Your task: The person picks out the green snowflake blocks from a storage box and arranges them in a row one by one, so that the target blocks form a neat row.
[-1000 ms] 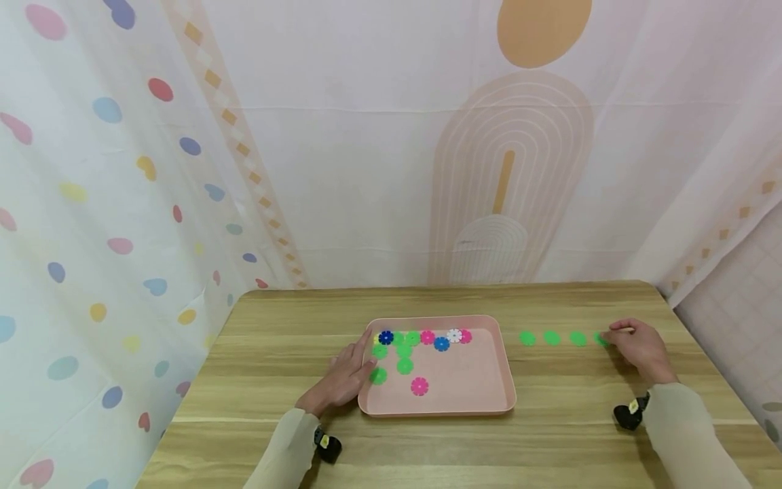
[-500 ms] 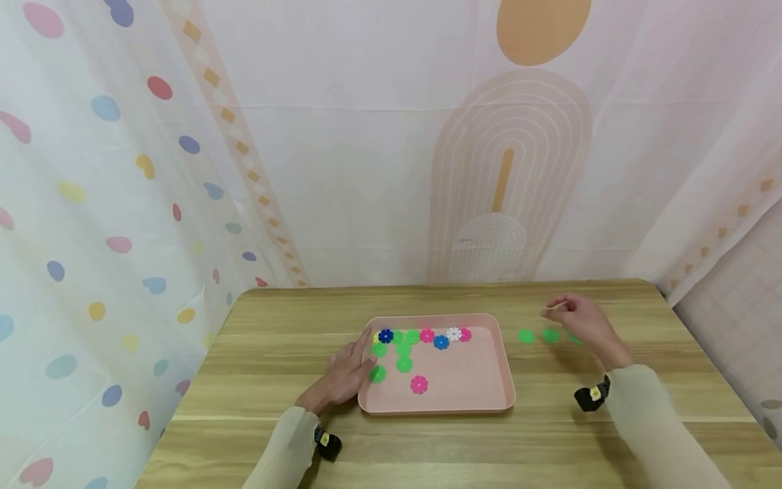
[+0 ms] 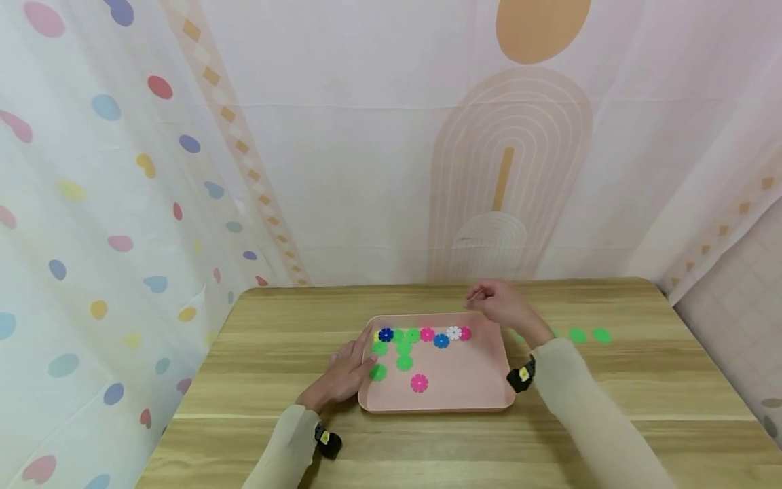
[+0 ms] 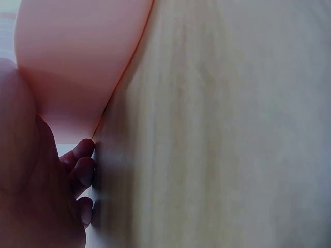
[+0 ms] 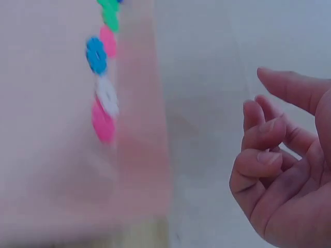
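Note:
A pink tray point(image 3: 464, 387) lies on the table with several notched, flower-shaped plastic discs inside. Along its left edge, my left hand point(image 3: 339, 375) grips the rim, with the thumb over the wall and the fingers outside. In the left wrist view the fingertips point(image 4: 84, 168) sit low beside the tray's outer wall. Over the tray's far right corner hovers my right hand point(image 3: 504, 305). Its thumb stands apart from loosely curled fingers point(image 5: 258, 165), and nothing is held. Nearest to it in the tray are a pink disc point(image 5: 103, 122) and a white disc point(image 5: 107, 94).
Right of the tray, green discs point(image 3: 578, 335) lie in a row on the wooden table point(image 3: 427, 448), partly hidden by the right wrist. Other discs in the tray include green, a blue disc point(image 3: 441, 341) and a lone pink disc point(image 3: 419, 383). A patterned curtain point(image 3: 366, 170) hangs behind.
My right hand has left the green disc at the row's right end and swept left to the tray's far right corner. The left hand and tray have stayed put.

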The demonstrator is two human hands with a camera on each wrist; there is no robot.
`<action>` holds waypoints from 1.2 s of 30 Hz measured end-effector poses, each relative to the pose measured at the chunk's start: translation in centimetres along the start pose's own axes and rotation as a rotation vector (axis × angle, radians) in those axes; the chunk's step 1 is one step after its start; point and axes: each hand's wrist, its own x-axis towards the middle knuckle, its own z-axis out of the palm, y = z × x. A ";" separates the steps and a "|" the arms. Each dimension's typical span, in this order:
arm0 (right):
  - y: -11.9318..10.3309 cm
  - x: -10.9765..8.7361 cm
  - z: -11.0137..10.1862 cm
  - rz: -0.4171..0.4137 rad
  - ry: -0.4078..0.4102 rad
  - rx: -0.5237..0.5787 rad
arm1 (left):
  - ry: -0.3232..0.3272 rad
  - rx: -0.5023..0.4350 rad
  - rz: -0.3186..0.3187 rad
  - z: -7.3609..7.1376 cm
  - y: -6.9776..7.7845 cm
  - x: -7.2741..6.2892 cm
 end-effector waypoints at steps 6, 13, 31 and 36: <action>-0.7 1.7 4.0 -0.018 -0.152 -0.017 | 0.002 -0.003 0.002 0.0 0.0 0.0; -1.1 2.9 7.2 0.015 -0.259 -0.021 | 0.004 -0.001 0.005 0.0 -0.3 0.1; 0.0 3.9 10.7 0.032 -0.329 -0.129 | 0.000 0.000 0.015 -0.1 -0.1 -0.1; 0.0 3.9 10.7 0.032 -0.312 -0.151 | -0.002 -0.008 0.016 -0.2 -0.1 -0.1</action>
